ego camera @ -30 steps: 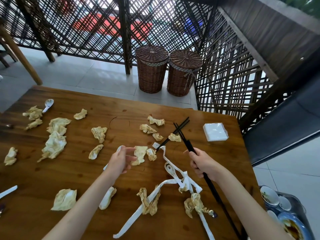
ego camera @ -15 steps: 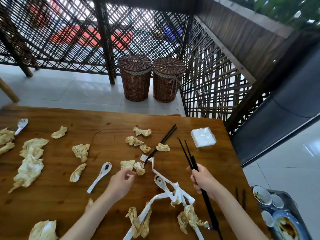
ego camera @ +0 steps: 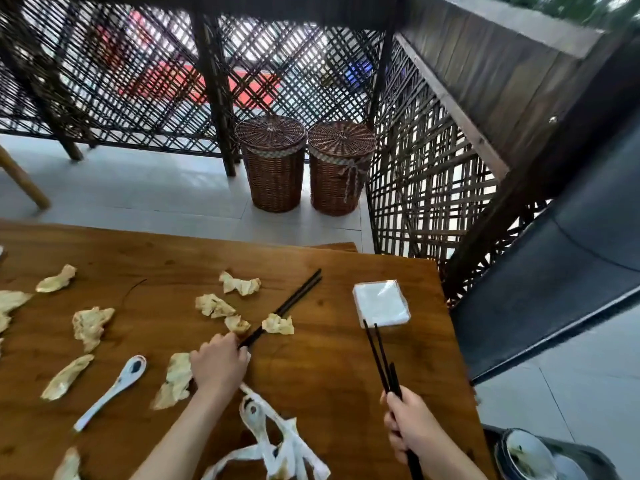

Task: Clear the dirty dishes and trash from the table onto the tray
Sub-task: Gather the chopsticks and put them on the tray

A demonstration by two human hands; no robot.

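Chopsticks (ego camera: 287, 306), the second black pair, lie aslant on the wooden surface (ego camera: 329, 368) at about 12 o'clock from our left hand (ego camera: 218, 365), which a second ago was busy among the crumpled napkins and has now reached their near end; whether its fingers (ego camera: 228, 341) have closed on them we cannot tell. Our right hand (ego camera: 412, 427), at 4 o'clock, keeps its fingers clenched on the first chopstick pair (ego camera: 381, 358), tips toward the white napkin pack (ego camera: 381, 303). We judge cutlery gathering under way; napkins (ego camera: 91, 323), spoon (ego camera: 114, 386) and strips remain, dishes (ego camera: 526, 452) waiting at 5 o'clock.
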